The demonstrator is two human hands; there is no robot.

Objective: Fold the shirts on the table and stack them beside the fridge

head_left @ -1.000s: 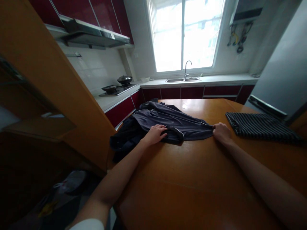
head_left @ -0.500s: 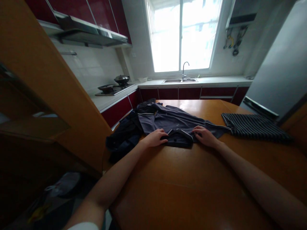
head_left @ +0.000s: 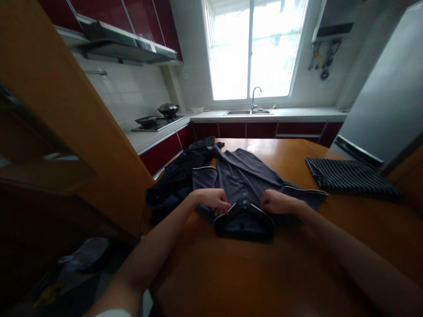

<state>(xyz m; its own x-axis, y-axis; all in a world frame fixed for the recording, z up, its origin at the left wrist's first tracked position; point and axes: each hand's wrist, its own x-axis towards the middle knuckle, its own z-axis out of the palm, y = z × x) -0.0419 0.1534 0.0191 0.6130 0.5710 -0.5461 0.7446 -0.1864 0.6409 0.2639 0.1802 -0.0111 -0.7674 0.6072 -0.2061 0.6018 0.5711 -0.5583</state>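
A dark grey polo shirt point(head_left: 246, 171) with white piping lies front side up on the wooden table, its collar toward me and its short sleeves out to both sides. My left hand point(head_left: 214, 200) pinches the cloth beside the left edge of the collar. On the other side of the buttons, my right hand point(head_left: 279, 202) is curled closed on the shirt near the collar's right edge; its fingertips are hidden. The shirt's left side touches a heap of dark clothes point(head_left: 175, 180).
A folded black striped garment point(head_left: 350, 176) lies at the table's right side. The wooden table point(head_left: 251, 277) spreads out under my forearms. Behind it are a counter with a sink point(head_left: 249, 112) and a stove with two pans point(head_left: 168, 109). A wooden cabinet edge stands at left.
Both hands have come closer to me, and the shirt has slid with them. Its collar now lies nearer the table's front. My fingers have closed more tightly.
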